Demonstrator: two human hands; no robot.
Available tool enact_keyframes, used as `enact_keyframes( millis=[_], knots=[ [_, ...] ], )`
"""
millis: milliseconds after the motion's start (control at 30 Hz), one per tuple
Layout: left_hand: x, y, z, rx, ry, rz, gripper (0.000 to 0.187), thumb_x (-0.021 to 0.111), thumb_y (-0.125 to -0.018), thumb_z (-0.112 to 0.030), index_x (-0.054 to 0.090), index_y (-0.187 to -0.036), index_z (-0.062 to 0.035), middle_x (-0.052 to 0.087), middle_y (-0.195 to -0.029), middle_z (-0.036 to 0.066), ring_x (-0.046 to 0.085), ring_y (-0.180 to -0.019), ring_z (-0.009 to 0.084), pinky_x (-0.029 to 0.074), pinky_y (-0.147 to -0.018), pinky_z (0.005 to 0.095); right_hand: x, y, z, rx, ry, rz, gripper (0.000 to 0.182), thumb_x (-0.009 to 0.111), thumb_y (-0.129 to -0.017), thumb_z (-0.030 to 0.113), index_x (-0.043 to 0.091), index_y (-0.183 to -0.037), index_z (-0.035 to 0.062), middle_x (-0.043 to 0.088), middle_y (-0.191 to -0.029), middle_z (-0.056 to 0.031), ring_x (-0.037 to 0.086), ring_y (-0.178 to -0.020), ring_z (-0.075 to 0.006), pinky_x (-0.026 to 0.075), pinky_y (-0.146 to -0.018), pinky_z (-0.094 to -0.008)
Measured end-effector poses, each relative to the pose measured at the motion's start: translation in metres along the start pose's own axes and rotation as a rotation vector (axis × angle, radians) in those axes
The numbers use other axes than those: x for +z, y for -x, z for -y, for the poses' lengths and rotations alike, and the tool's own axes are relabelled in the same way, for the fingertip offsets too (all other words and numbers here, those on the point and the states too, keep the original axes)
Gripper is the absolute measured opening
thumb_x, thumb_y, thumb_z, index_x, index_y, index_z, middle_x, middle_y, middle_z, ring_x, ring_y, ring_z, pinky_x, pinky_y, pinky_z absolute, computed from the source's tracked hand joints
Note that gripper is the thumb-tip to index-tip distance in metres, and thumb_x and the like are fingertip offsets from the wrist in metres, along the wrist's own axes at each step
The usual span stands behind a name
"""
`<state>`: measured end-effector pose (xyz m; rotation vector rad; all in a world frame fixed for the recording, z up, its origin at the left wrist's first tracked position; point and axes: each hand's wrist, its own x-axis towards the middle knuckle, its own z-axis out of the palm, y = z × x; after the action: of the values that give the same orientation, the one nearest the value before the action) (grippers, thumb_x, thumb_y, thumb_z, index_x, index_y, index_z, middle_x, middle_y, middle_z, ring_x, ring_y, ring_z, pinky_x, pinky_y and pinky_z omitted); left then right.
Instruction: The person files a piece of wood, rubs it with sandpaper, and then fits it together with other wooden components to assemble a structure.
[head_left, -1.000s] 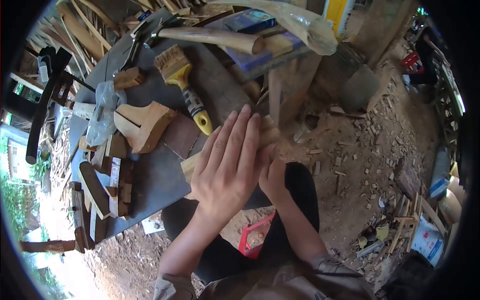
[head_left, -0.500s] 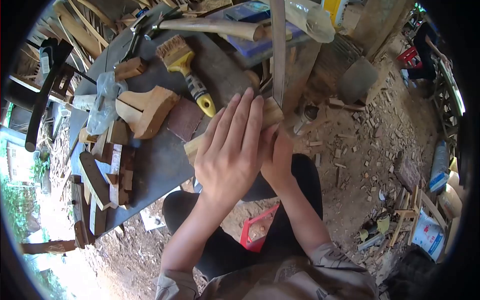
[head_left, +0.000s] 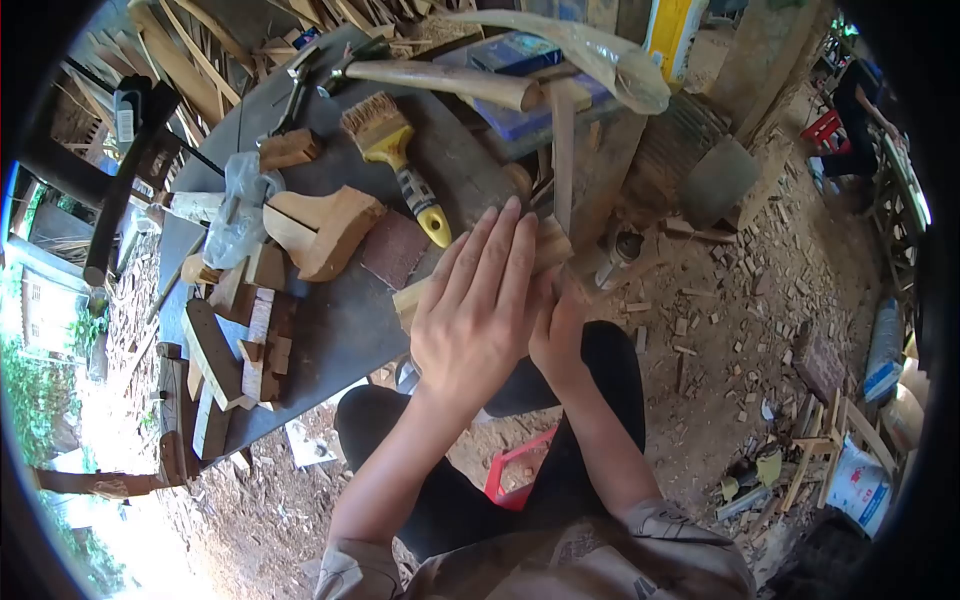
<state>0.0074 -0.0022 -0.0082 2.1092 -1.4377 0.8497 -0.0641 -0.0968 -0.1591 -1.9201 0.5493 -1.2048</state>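
A pale block of wood (head_left: 552, 246) lies slantwise under my hands, near the edge of the dark table. My left hand (head_left: 474, 312) lies flat across its top, with the fingers stretched out side by side. It covers the block's middle, so anything beneath the palm is hidden. My right hand (head_left: 560, 322) grips the block near its right end from below, its fingers partly hidden behind the left hand. Just beyond the block are a wide brush (head_left: 398, 160) with a yellow-and-black handle and a square of reddish-brown sandpaper (head_left: 394, 248).
On the dark table (head_left: 335, 325) lie a curved wooden piece (head_left: 325, 230), a clear plastic bag (head_left: 240, 205), several wood offcuts (head_left: 212, 355) and a hammer (head_left: 440, 82). A red stool (head_left: 515, 490) shows between my legs. Wood chips litter the ground (head_left: 700, 320). Another person (head_left: 850, 130) is far right.
The view has shifted, so the table and its things appear farther right and slightly lower. My left hand stays flat on the block and my right hand keeps its grip.
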Motion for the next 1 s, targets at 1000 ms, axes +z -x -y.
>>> enact_keyframes(
  millis=[1000],
  knots=[
    [0.004,0.001,-0.001,-0.001,0.005,-0.044,0.045,0.082,-0.098,-0.028,0.074,-0.136,-0.0045,0.077,-0.139,0.009,0.074,-0.129,0.0264,0.059,-0.108,0.0403,-0.017,0.035,-0.017,0.111,0.026,0.098,0.025,0.051,-0.118,0.02,0.063,-0.122,-0.0014,0.067,-0.079,-0.0234,0.07,-0.076,-0.0479,0.049,-0.065,-0.0543]
  ],
)
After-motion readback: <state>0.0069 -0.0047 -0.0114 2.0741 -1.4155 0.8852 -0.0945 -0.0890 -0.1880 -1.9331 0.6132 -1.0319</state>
